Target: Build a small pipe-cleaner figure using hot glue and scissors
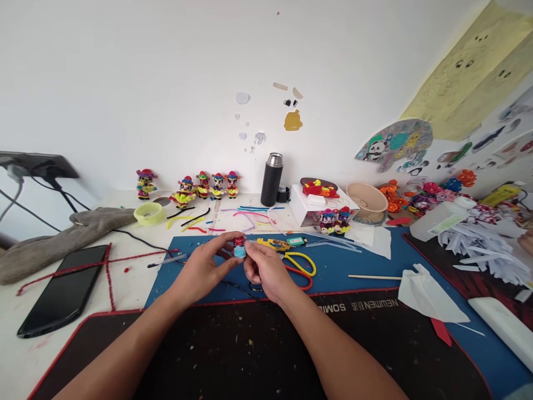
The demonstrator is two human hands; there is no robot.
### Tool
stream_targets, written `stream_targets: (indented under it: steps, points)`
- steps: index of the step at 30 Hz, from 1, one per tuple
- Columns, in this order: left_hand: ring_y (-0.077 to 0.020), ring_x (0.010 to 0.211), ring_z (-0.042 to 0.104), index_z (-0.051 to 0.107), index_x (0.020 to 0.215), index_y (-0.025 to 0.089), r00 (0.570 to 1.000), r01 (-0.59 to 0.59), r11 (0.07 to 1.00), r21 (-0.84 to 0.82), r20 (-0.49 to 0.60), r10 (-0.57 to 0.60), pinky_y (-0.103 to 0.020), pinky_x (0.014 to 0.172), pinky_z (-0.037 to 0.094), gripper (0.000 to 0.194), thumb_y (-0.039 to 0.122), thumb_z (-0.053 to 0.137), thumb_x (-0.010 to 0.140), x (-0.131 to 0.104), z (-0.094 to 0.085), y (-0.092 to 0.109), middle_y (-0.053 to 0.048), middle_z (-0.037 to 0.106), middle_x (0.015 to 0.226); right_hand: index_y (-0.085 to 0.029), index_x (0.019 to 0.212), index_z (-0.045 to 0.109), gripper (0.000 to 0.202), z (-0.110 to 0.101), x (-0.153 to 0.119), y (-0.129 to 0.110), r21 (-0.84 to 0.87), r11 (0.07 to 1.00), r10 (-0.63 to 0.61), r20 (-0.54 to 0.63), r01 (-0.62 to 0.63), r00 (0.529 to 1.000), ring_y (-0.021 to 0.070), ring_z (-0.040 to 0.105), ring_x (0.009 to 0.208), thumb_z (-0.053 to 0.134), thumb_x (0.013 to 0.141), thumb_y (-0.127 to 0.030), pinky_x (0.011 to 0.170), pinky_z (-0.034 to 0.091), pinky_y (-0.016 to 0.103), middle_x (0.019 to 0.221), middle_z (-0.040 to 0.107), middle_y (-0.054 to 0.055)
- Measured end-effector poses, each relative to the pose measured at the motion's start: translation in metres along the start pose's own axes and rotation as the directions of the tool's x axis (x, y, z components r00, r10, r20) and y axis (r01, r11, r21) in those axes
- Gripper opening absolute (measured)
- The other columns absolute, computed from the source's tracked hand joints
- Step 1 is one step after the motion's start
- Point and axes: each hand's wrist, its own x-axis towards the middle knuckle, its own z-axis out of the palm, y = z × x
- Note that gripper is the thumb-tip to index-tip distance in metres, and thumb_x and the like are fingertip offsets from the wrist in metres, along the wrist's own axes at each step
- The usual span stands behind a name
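Observation:
Between my two hands, above the blue mat, is a small red and light-blue piece that looks wound from fuzzy craft wire. My left hand grips it from the left with thumb and fingers. From the other side my right hand is closed, its thumb and forefinger pinched at the piece's edge; whether they hold a separate strand is hidden. A dark cord runs beneath the hands. Just beyond my right hand lie scissors with yellow and red handles, a yellow glue gun and a green lighter.
Several small fuzzy figures stand along the wall. A black thermos and a white box are at the back. On the left lie a phone and driftwood; tissue and a wooden stick are right.

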Motion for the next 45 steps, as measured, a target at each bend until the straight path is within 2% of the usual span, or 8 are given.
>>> stream_targets:
  steps: [13,18,22,29,33,36,39,45]
  points:
    - [-0.0267,0.101,0.073,0.065,0.137,0.029,1.0,0.015,1.0,0.02,0.005,-0.015,-0.039,0.083,0.063,0.046,0.04,0.067,0.092,0.0,0.001,-0.001,-0.006,0.078,0.119,-0.021,0.068,0.052,0.049,0.0,-0.001,-0.002,-0.016,1.0,0.026,-0.015,-0.026,1.0,0.006,0.029,0.038,0.074,0.086,-0.06,0.041,0.017,0.023,0.046,0.05,-0.007]
    - [-0.0252,0.101,0.073,0.065,0.137,0.029,1.0,0.002,1.0,-0.009,0.001,-0.002,-0.039,0.091,0.061,0.046,0.04,0.069,0.092,0.001,0.001,-0.003,-0.005,0.077,0.119,-0.021,0.067,0.052,0.046,0.001,0.0,-0.001,-0.017,1.0,0.019,-0.018,-0.019,1.0,0.0057,0.027,0.037,0.073,0.087,-0.057,0.04,0.018,0.023,0.045,0.049,-0.007]
    - [-0.0257,0.101,0.073,0.066,0.137,0.029,1.0,0.023,1.0,-0.014,-0.002,-0.023,-0.039,0.088,0.061,0.047,0.043,0.07,0.093,0.001,0.0,-0.003,-0.005,0.078,0.114,-0.021,0.067,0.051,0.045,0.001,-0.001,-0.002,-0.015,1.0,0.023,-0.01,-0.023,1.0,0.0057,0.028,0.037,0.073,0.087,-0.056,0.04,0.017,0.024,0.046,0.049,-0.007]
    - [-0.0266,0.099,0.075,0.065,0.138,0.028,0.996,0.08,0.996,0.027,-0.04,-0.079,-0.038,0.083,0.061,0.051,0.049,0.069,0.092,0.005,-0.008,-0.006,-0.007,0.078,0.122,-0.019,0.085,0.068,0.039,-0.002,-0.002,-0.009,-0.037,0.998,-0.051,-0.07,0.049,0.996,0.0077,0.031,0.04,0.075,0.085,-0.057,0.042,0.016,0.024,0.048,0.047,-0.008]
    - [-0.0288,0.097,0.077,0.066,0.137,0.028,0.994,0.095,0.98,0.173,0.031,-0.102,-0.04,0.085,0.061,0.048,0.045,0.065,0.092,0.006,-0.008,-0.015,-0.007,0.08,0.121,-0.017,0.091,0.074,0.041,-0.006,-0.001,-0.015,-0.056,0.993,-0.114,-0.142,0.107,0.983,0.0075,0.029,0.041,0.074,0.085,-0.058,0.043,0.018,0.024,0.049,0.043,-0.009]
    - [-0.0317,0.103,0.078,0.067,0.134,0.03,0.992,0.036,0.956,0.291,0.109,-0.071,-0.044,0.09,0.06,0.044,0.039,0.062,0.091,0.004,-0.005,-0.019,-0.007,0.08,0.125,-0.017,0.09,0.074,0.042,-0.007,0.0,-0.017,-0.062,0.99,-0.132,-0.166,0.123,0.977,0.0069,0.029,0.041,0.074,0.085,-0.058,0.043,0.019,0.023,0.049,0.043,-0.009]
    - [-0.0334,0.106,0.077,0.068,0.13,0.03,0.987,-0.025,0.945,0.325,0.159,-0.029,-0.045,0.091,0.06,0.041,0.035,0.062,0.09,0.001,-0.003,-0.019,-0.008,0.08,0.125,-0.017,0.089,0.074,0.042,-0.008,0.0,-0.017,-0.059,0.991,-0.126,-0.159,0.118,0.979,0.0063,0.029,0.04,0.074,0.085,-0.058,0.043,0.018,0.023,0.049,0.044,-0.009]
    - [-0.0346,0.113,0.071,0.066,0.126,0.026,0.975,-0.046,0.938,0.344,0.22,-0.033,-0.049,0.097,0.056,0.036,0.033,0.061,0.091,0.001,-0.002,-0.019,-0.011,0.076,0.124,-0.016,0.09,0.074,0.043,-0.007,0.001,-0.013,-0.053,0.992,-0.12,-0.153,0.113,0.981,0.0064,0.029,0.04,0.074,0.085,-0.058,0.043,0.017,0.024,0.049,0.044,-0.009]
